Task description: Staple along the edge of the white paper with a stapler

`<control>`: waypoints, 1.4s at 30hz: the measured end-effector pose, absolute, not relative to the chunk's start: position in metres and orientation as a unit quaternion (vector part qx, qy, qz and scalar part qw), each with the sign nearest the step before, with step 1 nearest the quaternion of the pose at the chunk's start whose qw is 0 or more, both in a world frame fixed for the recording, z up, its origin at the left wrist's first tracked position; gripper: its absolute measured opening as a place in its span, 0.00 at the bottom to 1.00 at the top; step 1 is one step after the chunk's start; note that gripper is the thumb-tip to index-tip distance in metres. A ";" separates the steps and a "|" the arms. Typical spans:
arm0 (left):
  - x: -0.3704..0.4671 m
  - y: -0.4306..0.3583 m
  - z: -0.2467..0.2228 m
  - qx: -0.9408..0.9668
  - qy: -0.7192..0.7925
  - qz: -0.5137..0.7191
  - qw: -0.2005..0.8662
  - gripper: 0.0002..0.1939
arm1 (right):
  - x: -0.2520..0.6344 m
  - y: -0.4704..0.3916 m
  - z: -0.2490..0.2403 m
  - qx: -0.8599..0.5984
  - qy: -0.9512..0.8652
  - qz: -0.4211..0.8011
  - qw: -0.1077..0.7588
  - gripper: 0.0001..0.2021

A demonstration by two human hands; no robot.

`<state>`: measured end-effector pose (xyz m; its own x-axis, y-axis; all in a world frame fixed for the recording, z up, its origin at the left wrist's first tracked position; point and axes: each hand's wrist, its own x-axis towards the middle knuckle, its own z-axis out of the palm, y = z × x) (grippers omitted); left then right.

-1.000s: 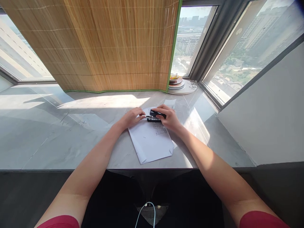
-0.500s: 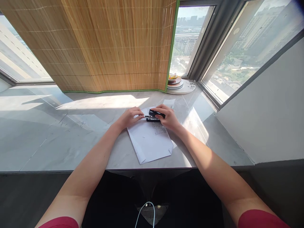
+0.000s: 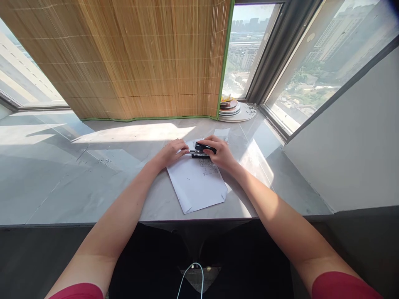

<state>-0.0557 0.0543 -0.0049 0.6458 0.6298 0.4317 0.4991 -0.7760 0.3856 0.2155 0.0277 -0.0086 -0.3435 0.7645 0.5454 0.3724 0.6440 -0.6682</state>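
A black stapler (image 3: 201,155) sits over the top part of a white sheaf of paper (image 3: 199,191), with its upper arm lifted off the base and a metal strip showing between them. My right hand (image 3: 220,151) is closed around the stapler's right end, thumb and fingers on the upper arm. At the other end, my left hand (image 3: 173,153) is closed in a pinch at the tip of the protruding metal strip. What exactly lies between those fingertips is too small to tell. Beneath the stapler, dark printed lines show on the paper.
Small dark bits (image 3: 107,160) are scattered on the grey counter (image 3: 77,187) to the left. A stack of plates (image 3: 230,109) stands by the window corner. The bamboo blind (image 3: 149,62) hangs behind the counter, and a small pale sheet (image 3: 222,133) lies beyond my right hand.
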 end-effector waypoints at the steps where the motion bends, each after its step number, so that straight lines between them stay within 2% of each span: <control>1: -0.056 0.055 -0.005 0.899 0.313 0.283 0.119 0.12 | 0.216 0.028 -0.008 -0.360 -0.790 0.220 0.445 0.15; 9: -0.061 0.055 -0.006 0.892 0.301 0.309 0.134 0.10 | 0.216 0.029 -0.009 -0.360 -0.790 0.223 0.443 0.15; 19: -0.068 0.048 0.004 0.859 0.275 0.351 0.252 0.06 | 0.222 0.029 -0.011 -0.319 -0.794 0.205 0.476 0.14; 23: -0.052 0.043 0.000 0.837 0.297 0.349 0.299 0.18 | 0.211 0.021 -0.010 -0.270 -0.814 0.204 0.473 0.17; 29: -0.048 0.045 -0.003 0.856 0.306 0.319 0.270 0.12 | 0.195 0.013 -0.014 -0.257 -0.811 0.193 0.490 0.15; 33: -0.067 0.057 -0.004 0.788 0.359 0.421 0.271 0.11 | 0.181 0.005 -0.010 -0.316 -0.785 0.200 0.494 0.14; 36: -0.079 0.066 -0.004 0.687 0.395 0.540 0.285 0.20 | 0.159 -0.008 -0.007 -0.363 -0.802 0.197 0.432 0.15; 39: -0.085 0.070 -0.005 0.609 0.398 0.610 0.314 0.23 | 0.143 -0.021 -0.008 -0.394 -0.823 0.190 0.361 0.17; 42: -0.087 0.071 -0.005 0.566 0.399 0.634 0.344 0.23 | 0.153 -0.035 -0.010 -0.396 -0.815 0.203 0.371 0.17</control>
